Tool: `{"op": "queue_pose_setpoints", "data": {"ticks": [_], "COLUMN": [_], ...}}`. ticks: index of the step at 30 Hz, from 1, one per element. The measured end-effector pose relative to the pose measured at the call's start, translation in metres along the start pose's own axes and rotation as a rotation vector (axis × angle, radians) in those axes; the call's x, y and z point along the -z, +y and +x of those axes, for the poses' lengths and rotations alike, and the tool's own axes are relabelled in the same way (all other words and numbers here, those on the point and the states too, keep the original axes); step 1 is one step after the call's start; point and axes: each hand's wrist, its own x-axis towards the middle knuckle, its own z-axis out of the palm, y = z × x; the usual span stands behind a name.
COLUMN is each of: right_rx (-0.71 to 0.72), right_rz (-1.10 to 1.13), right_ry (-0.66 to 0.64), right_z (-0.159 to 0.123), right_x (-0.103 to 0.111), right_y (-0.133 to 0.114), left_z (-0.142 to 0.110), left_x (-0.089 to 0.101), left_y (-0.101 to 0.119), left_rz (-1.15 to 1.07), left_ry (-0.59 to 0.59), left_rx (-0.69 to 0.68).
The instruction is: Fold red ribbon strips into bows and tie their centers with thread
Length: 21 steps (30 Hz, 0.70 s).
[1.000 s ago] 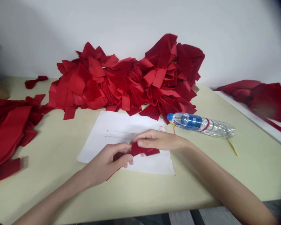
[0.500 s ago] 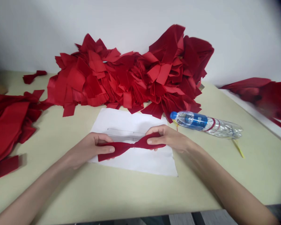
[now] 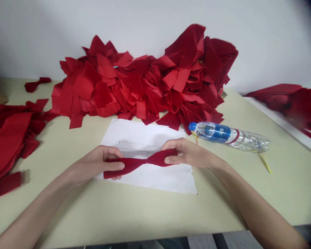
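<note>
A red fabric strip (image 3: 141, 162), twisted at its middle, is stretched between both hands above a white paper sheet (image 3: 155, 176) with drawn lines. My left hand (image 3: 98, 166) pinches the strip's left end, thumb on top. My right hand (image 3: 186, 154) pinches the right end, fingers closed around it. Both hands hover just over the paper on the beige table (image 3: 145, 214).
A big heap of red fabric pieces (image 3: 145, 86) lies behind the paper against the wall. More red strips (image 3: 10, 138) lie at the left and a red pile (image 3: 290, 100) at the right. A plastic water bottle (image 3: 230, 136) lies on its side right of the paper.
The hands have moved apart, pulling the bunched red piece out into a long twisted strip. In the last half second they shifted only slightly.
</note>
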Motion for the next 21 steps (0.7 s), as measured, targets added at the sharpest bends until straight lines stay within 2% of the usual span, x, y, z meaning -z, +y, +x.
{"op": "queue_pose_setpoints", "data": {"ticks": [2,8,13,15,18,21], "right_rx": [0.003,-0.043,-0.104,-0.099,-0.054,-0.063], "right_rz": [-0.016,0.068,0.021,-0.04,-0.111,-0.022], "right_ry": [-0.055,-0.086,-0.052,0.003,0.185,0.241], "right_z": [0.001,0.005,0.003,0.003,0.002,0.0], "right_x": [-0.003,-0.02,-0.024,-0.021,-0.012,-0.001], "right_y": [-0.002,0.0,0.003,0.005,0.009,0.009], "left_z": [0.0,0.005,0.005,0.003,0.001,-0.001], "left_x": [-0.004,-0.015,-0.016,-0.014,-0.005,0.006], "left_y": [0.001,-0.001,-0.003,-0.003,-0.002,0.0], "left_rz": [0.009,-0.032,-0.073,-0.073,-0.039,0.02], "left_ry": [0.0,0.064,0.043,0.046,0.126,0.144], "left_rx": [-0.011,-0.018,0.04,0.055,0.062,0.046]}}
